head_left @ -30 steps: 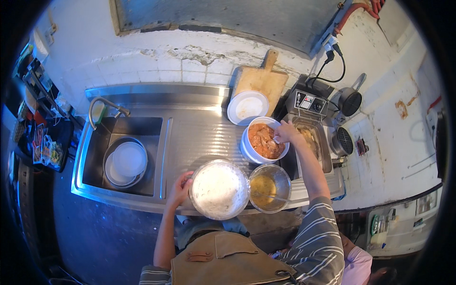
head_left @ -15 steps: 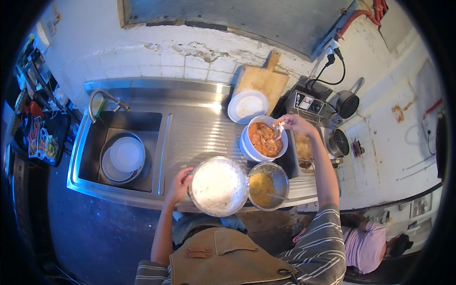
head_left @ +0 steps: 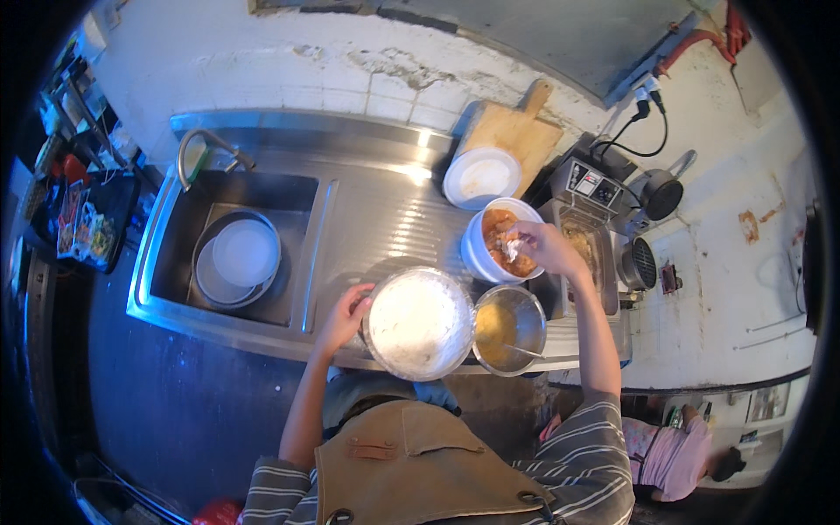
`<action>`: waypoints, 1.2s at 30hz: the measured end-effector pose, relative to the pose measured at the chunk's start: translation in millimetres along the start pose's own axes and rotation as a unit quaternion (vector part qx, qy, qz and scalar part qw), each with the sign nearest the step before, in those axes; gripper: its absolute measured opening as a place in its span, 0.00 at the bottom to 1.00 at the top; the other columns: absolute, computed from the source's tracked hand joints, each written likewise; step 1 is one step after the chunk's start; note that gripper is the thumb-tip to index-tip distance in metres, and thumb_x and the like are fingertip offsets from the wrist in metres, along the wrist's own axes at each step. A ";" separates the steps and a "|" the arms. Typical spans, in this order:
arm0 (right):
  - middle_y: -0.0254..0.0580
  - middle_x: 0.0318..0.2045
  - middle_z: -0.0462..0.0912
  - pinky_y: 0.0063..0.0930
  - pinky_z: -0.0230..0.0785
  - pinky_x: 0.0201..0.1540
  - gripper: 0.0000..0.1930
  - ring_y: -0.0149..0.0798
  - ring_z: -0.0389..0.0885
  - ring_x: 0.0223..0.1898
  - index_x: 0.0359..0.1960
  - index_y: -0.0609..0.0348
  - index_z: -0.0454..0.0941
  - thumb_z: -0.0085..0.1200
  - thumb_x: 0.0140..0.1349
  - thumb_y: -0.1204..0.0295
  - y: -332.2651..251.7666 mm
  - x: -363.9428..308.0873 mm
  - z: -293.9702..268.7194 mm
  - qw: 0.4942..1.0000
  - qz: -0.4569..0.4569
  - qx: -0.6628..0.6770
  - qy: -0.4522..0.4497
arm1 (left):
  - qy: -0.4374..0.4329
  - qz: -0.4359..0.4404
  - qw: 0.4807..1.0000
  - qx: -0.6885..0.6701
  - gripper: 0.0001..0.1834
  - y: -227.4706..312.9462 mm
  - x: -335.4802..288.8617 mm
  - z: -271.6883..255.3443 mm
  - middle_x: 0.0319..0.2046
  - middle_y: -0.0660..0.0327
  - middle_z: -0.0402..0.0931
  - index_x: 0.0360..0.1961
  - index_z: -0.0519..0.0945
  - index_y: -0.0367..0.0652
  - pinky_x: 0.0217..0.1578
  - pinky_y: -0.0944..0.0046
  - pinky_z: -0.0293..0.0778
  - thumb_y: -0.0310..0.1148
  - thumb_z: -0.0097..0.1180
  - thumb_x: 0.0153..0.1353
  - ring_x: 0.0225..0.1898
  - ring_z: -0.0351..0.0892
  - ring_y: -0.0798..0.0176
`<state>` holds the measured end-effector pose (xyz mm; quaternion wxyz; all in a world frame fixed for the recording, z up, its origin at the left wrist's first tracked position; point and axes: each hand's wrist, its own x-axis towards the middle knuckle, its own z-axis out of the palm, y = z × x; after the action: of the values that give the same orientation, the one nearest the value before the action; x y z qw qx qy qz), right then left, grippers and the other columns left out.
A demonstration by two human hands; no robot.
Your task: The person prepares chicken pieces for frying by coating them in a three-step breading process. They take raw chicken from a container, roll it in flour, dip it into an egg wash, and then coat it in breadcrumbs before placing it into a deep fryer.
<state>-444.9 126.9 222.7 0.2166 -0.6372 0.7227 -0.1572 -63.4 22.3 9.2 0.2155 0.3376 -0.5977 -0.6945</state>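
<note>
My left hand (head_left: 352, 317) grips the left rim of a round bowl of white flour (head_left: 418, 324) at the counter's front edge. At the mouth of a white tub (head_left: 477, 254), my right hand (head_left: 551, 248) has its fingers down among red-orange marinated meat (head_left: 499, 226). Flour whitens those fingertips, which are closed on a piece of the meat, partly hidden by the hand. Touching the flour bowl's right side is a metal bowl (head_left: 532, 322) of yellow beaten egg, with a thin utensil handle leaning over its rim.
A white plate (head_left: 481, 178) leans by a wooden cutting board (head_left: 516, 131) at the wall. Behind my right hand stands a fryer (head_left: 584, 188) with hanging baskets (head_left: 661, 194). The sink (head_left: 166, 262) at left holds stacked dishes (head_left: 245, 254). Another person (head_left: 669, 455) is at far right.
My right hand has gone down from above the tub's rim into the meat. The tub now leans toward that hand. My left hand stays at the flour bowl; the whole view has shifted slightly.
</note>
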 end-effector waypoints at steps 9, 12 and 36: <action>0.46 0.44 0.80 0.37 0.70 0.57 0.20 0.48 0.78 0.50 0.48 0.53 0.82 0.54 0.54 0.86 -75.0 -25.7 194.5 0.985 -0.136 0.066 -0.082 | -0.018 0.005 1.000 -0.013 0.18 0.7 1.5 0.4 0.39 0.63 0.77 0.60 0.73 0.46 0.39 0.69 0.72 0.32 0.52 0.70 0.37 0.75 0.72; 0.44 0.45 0.80 0.39 0.70 0.57 0.23 0.49 0.77 0.51 0.49 0.50 0.82 0.50 0.53 0.86 -58.2 -48.4 231.9 0.974 -0.166 -0.070 -0.140 | -0.015 0.005 1.000 0.004 0.18 1.8 1.3 1.1 0.39 0.63 0.76 0.60 0.73 0.46 0.39 0.69 0.72 0.32 0.52 0.70 0.37 0.75 0.72; 0.55 0.61 0.68 0.53 0.59 0.62 0.21 0.58 0.61 0.65 0.54 0.56 0.78 0.54 0.56 0.76 -79.4 -40.1 274.5 0.991 -0.038 -0.083 -0.097 | 0.023 0.010 0.999 0.043 0.19 -10.1 2.2 5.6 0.31 0.64 0.73 0.59 0.73 0.50 0.30 0.68 0.72 0.29 0.54 0.68 0.30 0.74 0.72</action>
<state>-232.5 169.0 32.0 0.2261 -0.6925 0.6838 -0.0423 -67.9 26.5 -0.8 0.2217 0.3563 -0.6252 -0.6581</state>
